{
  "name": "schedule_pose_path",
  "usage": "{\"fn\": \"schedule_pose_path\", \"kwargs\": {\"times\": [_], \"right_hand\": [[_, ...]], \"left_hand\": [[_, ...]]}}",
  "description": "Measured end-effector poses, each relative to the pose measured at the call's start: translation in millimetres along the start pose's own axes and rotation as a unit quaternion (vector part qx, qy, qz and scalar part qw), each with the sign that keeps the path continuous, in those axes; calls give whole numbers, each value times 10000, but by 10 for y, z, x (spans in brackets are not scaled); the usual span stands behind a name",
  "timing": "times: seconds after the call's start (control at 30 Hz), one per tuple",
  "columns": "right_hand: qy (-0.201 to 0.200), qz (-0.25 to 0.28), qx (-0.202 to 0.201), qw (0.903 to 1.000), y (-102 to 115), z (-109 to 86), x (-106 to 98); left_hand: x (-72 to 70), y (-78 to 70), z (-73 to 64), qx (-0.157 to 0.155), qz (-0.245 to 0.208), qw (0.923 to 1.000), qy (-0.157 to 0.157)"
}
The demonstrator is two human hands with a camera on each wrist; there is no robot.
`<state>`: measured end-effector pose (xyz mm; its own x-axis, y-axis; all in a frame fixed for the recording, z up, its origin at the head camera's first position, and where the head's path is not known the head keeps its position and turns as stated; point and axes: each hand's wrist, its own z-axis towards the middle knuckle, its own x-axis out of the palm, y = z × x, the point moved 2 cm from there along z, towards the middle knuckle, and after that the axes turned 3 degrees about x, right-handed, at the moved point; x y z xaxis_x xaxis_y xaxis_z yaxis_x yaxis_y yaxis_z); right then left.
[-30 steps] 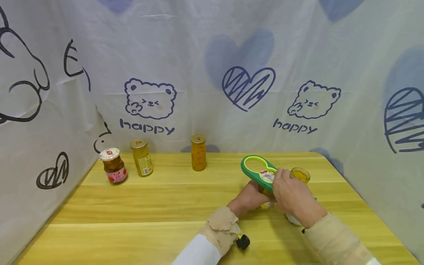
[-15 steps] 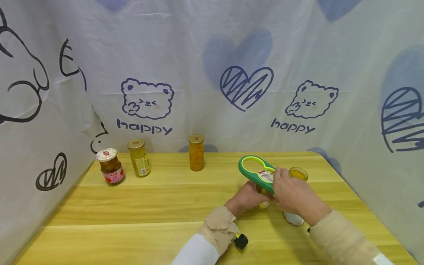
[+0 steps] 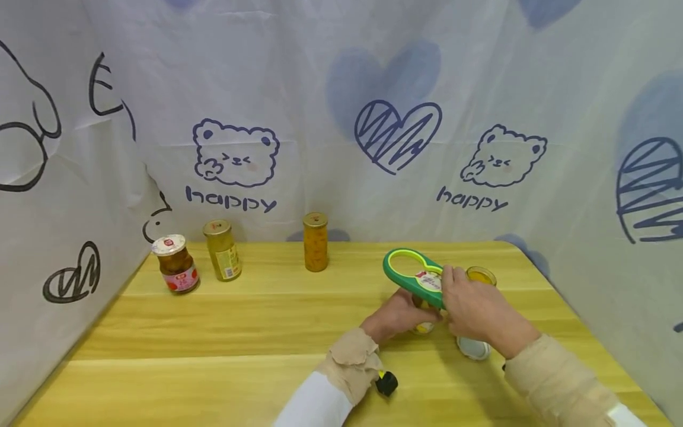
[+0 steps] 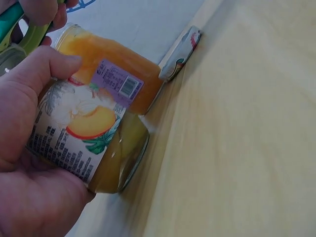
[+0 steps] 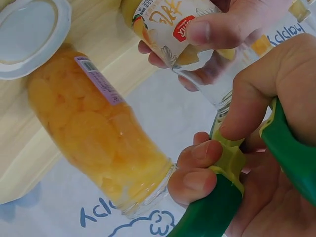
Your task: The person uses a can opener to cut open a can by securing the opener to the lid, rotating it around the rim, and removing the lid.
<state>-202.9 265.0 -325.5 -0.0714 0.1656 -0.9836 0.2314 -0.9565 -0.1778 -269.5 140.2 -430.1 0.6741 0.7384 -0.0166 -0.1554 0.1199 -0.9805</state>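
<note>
My left hand grips a glass jar of peaches, its thumb across the label. A green jar opener with yellow-lined rings lies over the top of this jar, and my right hand is wrapped round its handles. Within the opener shows a white and red disc, seemingly the jar's lid. Just beyond my hands stands a lidless jar of orange fruit, partly hidden by my right hand in the head view. Beside it a loose white lid rests on the table.
Two jars, a dark one with a pink label and a yellow-green one, stand at the back left. An orange jar is at the back middle. A printed white cloth rises behind the wooden table.
The right forearm has swung slightly outward, and more of the loose white lid shows beside it. Both hands keep their holds on the peach jar and the jar opener. The head view has shifted slightly.
</note>
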Motion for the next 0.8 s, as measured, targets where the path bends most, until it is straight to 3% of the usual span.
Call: {"fn": "schedule_pose_path", "kwargs": {"times": [0.23, 0.53, 0.8], "right_hand": [[-187, 147, -6, 9997, -38, -8, 7], [-137, 141, -210, 9996, -93, 24, -12], [-398, 36, -509, 9979, -169, 31, 4]], "left_hand": [[-25, 4, 25, 99, -194, 9992, 332], [-61, 17, 15, -225, -96, 9991, 356], [-73, 20, 9, -301, 133, 9989, 331]]}}
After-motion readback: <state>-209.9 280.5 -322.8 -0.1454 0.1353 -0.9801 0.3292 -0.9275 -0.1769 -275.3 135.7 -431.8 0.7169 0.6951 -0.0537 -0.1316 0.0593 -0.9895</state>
